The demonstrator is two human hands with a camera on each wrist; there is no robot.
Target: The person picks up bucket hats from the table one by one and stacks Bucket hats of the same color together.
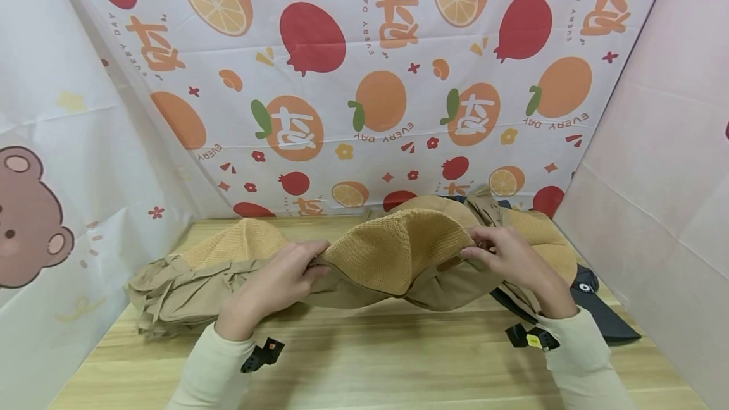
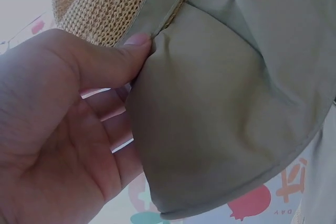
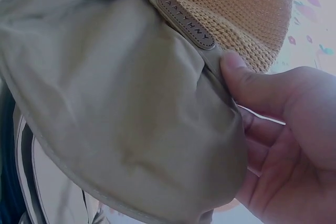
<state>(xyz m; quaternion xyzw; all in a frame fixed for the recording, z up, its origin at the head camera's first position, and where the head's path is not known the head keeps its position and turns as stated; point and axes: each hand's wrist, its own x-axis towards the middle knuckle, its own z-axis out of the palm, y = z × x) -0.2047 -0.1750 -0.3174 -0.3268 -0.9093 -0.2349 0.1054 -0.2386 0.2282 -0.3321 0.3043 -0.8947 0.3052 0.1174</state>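
At the far left, a printed bear (image 1: 25, 220) is showing on the pale side cloth (image 1: 108, 169). Next, the left hat (image 1: 188, 290) is lying on the table (image 1: 364, 366), its woven crown rising behind its creased khaki brim and loose strips trailing at its near left corner. Just right of it, the left hand (image 1: 279, 277) is pinching one side of the held hat (image 1: 393, 252), thumb pressing on the fabric near the crown's edge. The held hat is hanging between both hands at the middle, in front of the fruit-print curtain (image 1: 330, 100); its woven crown is standing uppermost, dented by a fold, and its khaki brim is drooping below. A brown patch (image 3: 186, 22) is sitting on its band, near the right hand (image 1: 507, 255), which is pinching the other side between thumb and fingers. Behind that hand, more hats (image 1: 547, 242) are lying heaped. At the far right, a dark cap (image 1: 604, 312) is resting beside them, its peak pointing toward the near right.
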